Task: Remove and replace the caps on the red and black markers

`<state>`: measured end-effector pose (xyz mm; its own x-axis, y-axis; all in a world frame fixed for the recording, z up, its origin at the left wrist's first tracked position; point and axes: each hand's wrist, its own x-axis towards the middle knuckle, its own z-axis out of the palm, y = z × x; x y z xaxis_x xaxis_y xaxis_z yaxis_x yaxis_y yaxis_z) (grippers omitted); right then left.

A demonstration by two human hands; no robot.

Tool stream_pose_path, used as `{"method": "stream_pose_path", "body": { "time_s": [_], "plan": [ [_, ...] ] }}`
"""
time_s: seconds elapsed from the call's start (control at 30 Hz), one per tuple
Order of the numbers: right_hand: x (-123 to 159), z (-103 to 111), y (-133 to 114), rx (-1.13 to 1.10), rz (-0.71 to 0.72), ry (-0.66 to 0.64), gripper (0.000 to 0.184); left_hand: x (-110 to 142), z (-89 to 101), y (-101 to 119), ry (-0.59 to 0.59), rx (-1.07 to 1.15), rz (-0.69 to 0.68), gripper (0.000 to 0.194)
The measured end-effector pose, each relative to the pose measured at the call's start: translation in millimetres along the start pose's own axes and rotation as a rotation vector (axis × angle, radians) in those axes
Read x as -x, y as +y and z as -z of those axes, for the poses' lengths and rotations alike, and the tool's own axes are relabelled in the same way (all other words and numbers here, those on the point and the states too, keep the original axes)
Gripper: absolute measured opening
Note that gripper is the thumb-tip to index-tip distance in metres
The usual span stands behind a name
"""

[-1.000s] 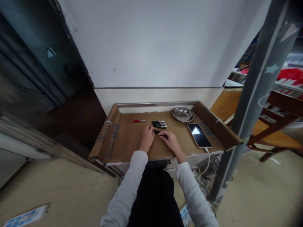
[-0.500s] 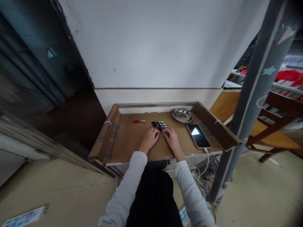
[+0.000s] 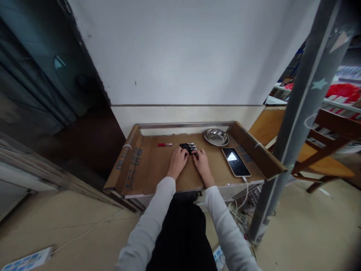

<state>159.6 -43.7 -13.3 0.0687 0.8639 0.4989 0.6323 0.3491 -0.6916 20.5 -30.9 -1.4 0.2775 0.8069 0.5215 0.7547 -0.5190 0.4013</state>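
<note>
Several black pens (image 3: 188, 145) with pale, shiny ends lie side by side in a tight row on the cardboard-covered table. At the near side of this row, my left hand (image 3: 178, 159) has its fingers closed at the left end of the nearest black pen. My right hand (image 3: 200, 161) pinches that pen's right end. Fingers hide much of it. A red pen (image 3: 164, 144) with a whitish end lies apart, to the left of the row.
A round metal dish (image 3: 216, 137) stands at the back right. In front of it lies a phone (image 3: 236, 162), its white charging cable (image 3: 247, 192) hanging over the front edge. Raised cardboard flaps (image 3: 258, 148) border both sides. A grey post (image 3: 293, 124) rises at the right.
The nearest black pen was turned level and brought up against the row. My right hand moved in beside my left, and both hands shifted slightly away from me. The red pen stayed put.
</note>
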Motion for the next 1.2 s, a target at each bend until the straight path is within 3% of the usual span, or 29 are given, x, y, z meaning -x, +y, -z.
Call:
{"method": "stream_pose_path", "body": {
  "time_s": [0.17, 0.3, 0.37, 0.43, 0.53, 0.6, 0.7, 0.83, 0.9, 1.07, 1.2],
  "plan": [
    [5, 7, -3, -0.018, -0.018, 0.045, 0.023, -3, 6.4, -7, 0.180, -0.050, 0.168, 0.015],
    [4, 10, -5, -0.025, -0.048, 0.087, 0.024, -11, 19.0, -37, 0.355, -0.105, 0.313, 0.037],
    [4, 9, -5, -0.038, -0.057, 0.104, 0.023, -13, 24.7, -55, 0.345, -0.120, 0.341, 0.039],
    [3, 9, -4, -0.050, -0.060, 0.116, 0.022, -14, 28.5, -68, 0.266, -0.144, 0.397, 0.028],
    [3, 10, -5, -0.089, -0.064, 0.117, 0.022, -9, 31.8, -70, 0.196, -0.161, 0.450, 0.015],
    [3, 10, -7, -0.177, -0.074, 0.130, 0.022, -4, 33.2, -61, 0.185, -0.067, 0.383, 0.015],
    [3, 11, -12, -0.456, -0.156, 0.154, 0.026, 4, 32.9, -35, 0.132, 0.198, 0.140, 0.019],
    [3, 12, -15, -0.873, -0.331, 0.058, 0.031, 10, 24.3, -2, -0.048, 0.336, -0.101, 0.020],
    [5, 13, -14, -0.999, -0.387, -0.012, 0.029, 10, 18.1, 8, -0.014, 0.391, -0.126, 0.023],
    [9, 17, -13, -1.197, -0.506, -0.099, 0.024, 10, 12.7, 12, 0.249, 0.571, -0.049, 0.034],
    [11, 18, -16, -1.271, -0.562, -0.175, 0.022, 12, 19.1, 14, 0.208, 0.550, -0.116, 0.024]
  ]
}}
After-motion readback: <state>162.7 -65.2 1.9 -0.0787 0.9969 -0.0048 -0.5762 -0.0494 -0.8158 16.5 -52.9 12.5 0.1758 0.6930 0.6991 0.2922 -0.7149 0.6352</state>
